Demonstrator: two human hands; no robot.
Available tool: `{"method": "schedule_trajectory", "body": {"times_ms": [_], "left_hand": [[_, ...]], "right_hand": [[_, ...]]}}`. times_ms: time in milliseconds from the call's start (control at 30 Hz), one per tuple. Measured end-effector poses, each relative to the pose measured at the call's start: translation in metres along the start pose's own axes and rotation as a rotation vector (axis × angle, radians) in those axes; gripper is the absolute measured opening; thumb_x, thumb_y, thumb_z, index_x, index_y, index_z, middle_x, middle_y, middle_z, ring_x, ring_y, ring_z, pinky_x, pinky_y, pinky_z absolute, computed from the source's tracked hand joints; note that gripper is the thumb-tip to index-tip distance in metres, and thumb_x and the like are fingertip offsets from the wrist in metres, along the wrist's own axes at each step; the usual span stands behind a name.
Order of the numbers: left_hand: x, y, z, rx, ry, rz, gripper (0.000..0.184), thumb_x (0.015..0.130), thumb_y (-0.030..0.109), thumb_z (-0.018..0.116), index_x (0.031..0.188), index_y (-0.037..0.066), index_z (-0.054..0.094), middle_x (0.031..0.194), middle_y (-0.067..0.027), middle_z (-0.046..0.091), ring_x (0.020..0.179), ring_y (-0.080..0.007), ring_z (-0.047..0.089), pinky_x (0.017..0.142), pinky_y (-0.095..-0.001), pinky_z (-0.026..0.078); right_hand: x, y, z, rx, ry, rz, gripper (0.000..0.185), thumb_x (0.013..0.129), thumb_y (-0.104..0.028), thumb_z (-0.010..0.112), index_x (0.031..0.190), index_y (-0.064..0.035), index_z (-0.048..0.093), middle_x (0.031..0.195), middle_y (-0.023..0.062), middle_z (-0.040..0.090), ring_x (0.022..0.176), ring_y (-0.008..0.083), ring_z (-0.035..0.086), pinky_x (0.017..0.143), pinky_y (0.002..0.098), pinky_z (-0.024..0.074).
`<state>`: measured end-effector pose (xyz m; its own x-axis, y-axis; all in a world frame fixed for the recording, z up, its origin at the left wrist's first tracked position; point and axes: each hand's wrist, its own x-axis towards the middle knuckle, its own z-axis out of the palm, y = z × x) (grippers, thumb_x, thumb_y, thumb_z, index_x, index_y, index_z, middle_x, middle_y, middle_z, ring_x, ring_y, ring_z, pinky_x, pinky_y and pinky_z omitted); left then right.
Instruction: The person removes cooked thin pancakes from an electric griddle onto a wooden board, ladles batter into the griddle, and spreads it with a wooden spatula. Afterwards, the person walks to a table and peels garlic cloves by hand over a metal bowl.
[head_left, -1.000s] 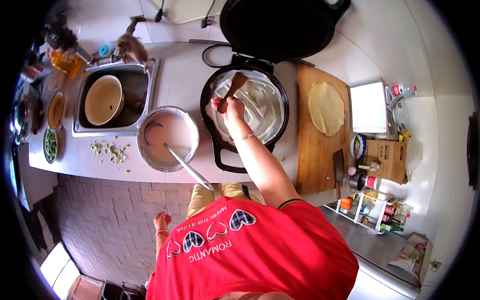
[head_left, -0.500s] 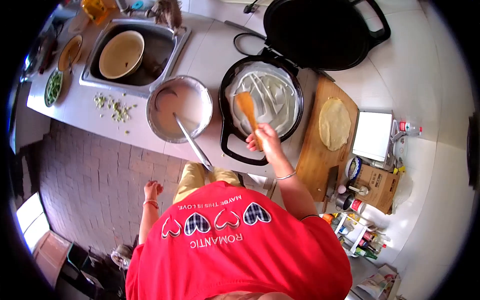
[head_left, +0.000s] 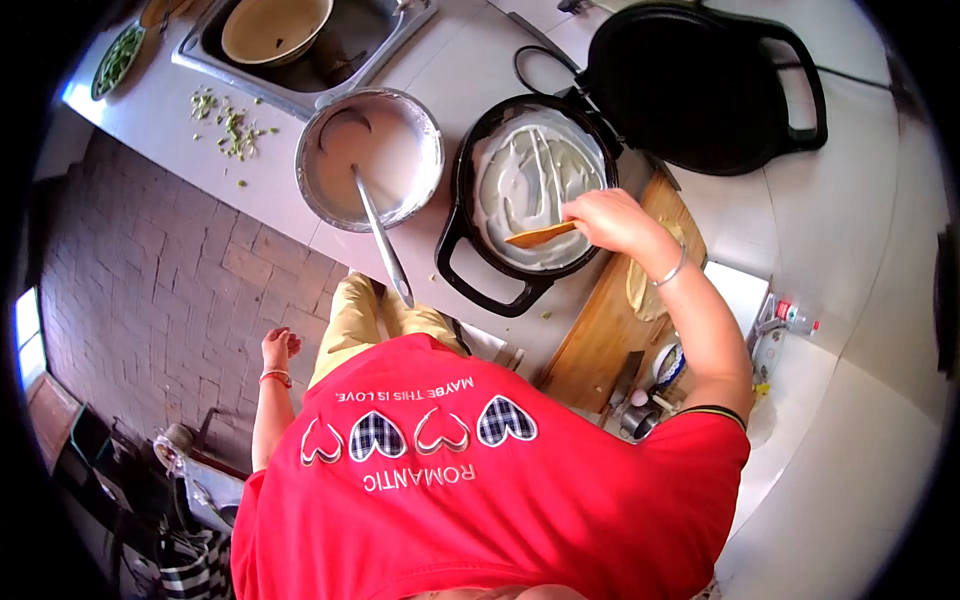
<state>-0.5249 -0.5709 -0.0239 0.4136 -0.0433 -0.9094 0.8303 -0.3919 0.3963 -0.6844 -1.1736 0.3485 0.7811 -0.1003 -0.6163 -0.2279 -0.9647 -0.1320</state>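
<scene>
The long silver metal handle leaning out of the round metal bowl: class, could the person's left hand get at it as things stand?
Probably yes: the left hand appears empty, and the long silver metal handle reaches the near edge of the pale counter with nothing covering it there.

Right hand (head_left: 612,220) gripping, over right rim of griddle (head_left: 464,185), elbow bent; left hand (head_left: 280,347) loosely curled, well apart.

— Left of your round black metal griddle (head_left: 463,180)?
— Your round silver metal basin (head_left: 312,192), long silver metal utensil (head_left: 378,225) in it; behind-left, rectangular steel sink (head_left: 240,80).
— Right?
— Your brown wooden board (head_left: 580,350), round yellow flatbread (head_left: 641,292) on it.
</scene>
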Motion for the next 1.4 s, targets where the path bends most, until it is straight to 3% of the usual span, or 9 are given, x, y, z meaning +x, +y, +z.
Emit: {"method": "schedule_trajectory", "body": {"times_ms": [200, 500, 567, 867, 967, 1167, 1267, 1400], "left_hand": [[-0.017, -0.044, -0.008, -0.143, 0.072, -0.064, 0.016, 0.086, 0.008, 0.051, 0.101, 0.005, 0.058, 0.077, -0.0083, 0.061, 0.062, -0.0218, 0.063, 0.054, -0.0330, 0.054], [-0.030, -0.081, -0.014, -0.254, 0.116, -0.100, 0.016, 0.087, 0.006, 0.049, 0.101, 0.004, 0.056, 0.076, -0.0077, 0.061, 0.061, -0.0201, 0.063, 0.053, -0.0318, 0.054], [-0.028, -0.083, -0.011, -0.260, 0.108, -0.107, 0.016, 0.087, 0.006, 0.049, 0.102, 0.005, 0.056, 0.077, -0.0077, 0.061, 0.061, -0.0203, 0.063, 0.054, -0.0318, 0.054], [-0.018, -0.053, -0.001, -0.202, 0.076, -0.061, 0.015, 0.088, 0.007, 0.049, 0.100, 0.005, 0.057, 0.076, -0.0070, 0.061, 0.062, -0.0204, 0.063, 0.053, -0.0316, 0.054], [-0.016, -0.037, 0.001, -0.185, 0.076, -0.048, 0.014, 0.088, 0.007, 0.049, 0.099, 0.006, 0.057, 0.075, -0.0070, 0.061, 0.061, -0.0207, 0.063, 0.053, -0.0322, 0.054], [-0.004, -0.026, 0.004, -0.148, 0.040, -0.027, 0.014, 0.088, 0.007, 0.049, 0.100, 0.004, 0.057, 0.075, -0.0083, 0.061, 0.061, -0.0223, 0.063, 0.053, -0.0346, 0.055], [-0.005, -0.021, 0.008, -0.122, 0.025, -0.014, 0.015, 0.087, 0.007, 0.050, 0.100, 0.004, 0.056, 0.075, -0.0086, 0.061, 0.061, -0.0227, 0.063, 0.053, -0.0349, 0.054], [-0.018, -0.009, 0.007, -0.099, 0.026, -0.007, 0.015, 0.087, 0.005, 0.049, 0.100, 0.003, 0.056, 0.075, -0.0092, 0.062, 0.061, -0.0234, 0.063, 0.054, -0.0349, 0.054]], "right_hand": [[0.095, -0.021, -0.027, -0.184, -0.215, -0.209, 0.014, 0.070, -0.007, 0.056, 0.076, -0.0101, 0.068, 0.075, 0.0126, 0.065, 0.076, 0.0313, 0.063, 0.065, 0.0415, 0.0481], [0.197, -0.002, -0.087, -0.464, -0.134, -0.151, 0.013, 0.066, -0.008, 0.060, 0.074, -0.0128, 0.070, 0.074, 0.0092, 0.066, 0.076, 0.0273, 0.064, 0.065, 0.0396, 0.0488], [0.205, 0.010, -0.100, -0.451, -0.111, -0.106, 0.011, 0.070, -0.010, 0.060, 0.075, -0.0122, 0.069, 0.082, 0.0093, 0.068, 0.084, 0.0278, 0.064, 0.068, 0.0404, 0.0462], [0.203, 0.067, -0.124, -0.507, 0.033, 0.030, 0.008, 0.068, -0.009, 0.062, 0.071, -0.0127, 0.069, 0.080, 0.0086, 0.067, 0.082, 0.0263, 0.064, 0.066, 0.0392, 0.0451], [0.187, 0.078, -0.120, -0.418, 0.072, -0.027, 0.007, 0.067, -0.009, 0.062, 0.070, -0.0122, 0.068, 0.078, 0.0096, 0.067, 0.079, 0.0265, 0.064, 0.067, 0.0395, 0.0459], [0.164, 0.031, -0.093, -0.304, -0.023, -0.257, 0.007, 0.064, -0.011, 0.063, 0.068, -0.0102, 0.067, 0.072, 0.0111, 0.065, 0.074, 0.0302, 0.063, 0.063, 0.0407, 0.0468], [0.177, 0.035, -0.082, -0.303, -0.025, -0.181, 0.009, 0.065, -0.012, 0.062, 0.071, -0.0093, 0.068, 0.075, 0.0122, 0.066, 0.075, 0.0311, 0.063, 0.065, 0.0415, 0.0488], [0.169, 0.070, -0.097, -0.261, 0.011, 0.111, 0.015, 0.066, -0.011, 0.062, 0.078, -0.0121, 0.070, 0.076, 0.0101, 0.066, 0.074, 0.0296, 0.064, 0.060, 0.0393, 0.0484]]}}
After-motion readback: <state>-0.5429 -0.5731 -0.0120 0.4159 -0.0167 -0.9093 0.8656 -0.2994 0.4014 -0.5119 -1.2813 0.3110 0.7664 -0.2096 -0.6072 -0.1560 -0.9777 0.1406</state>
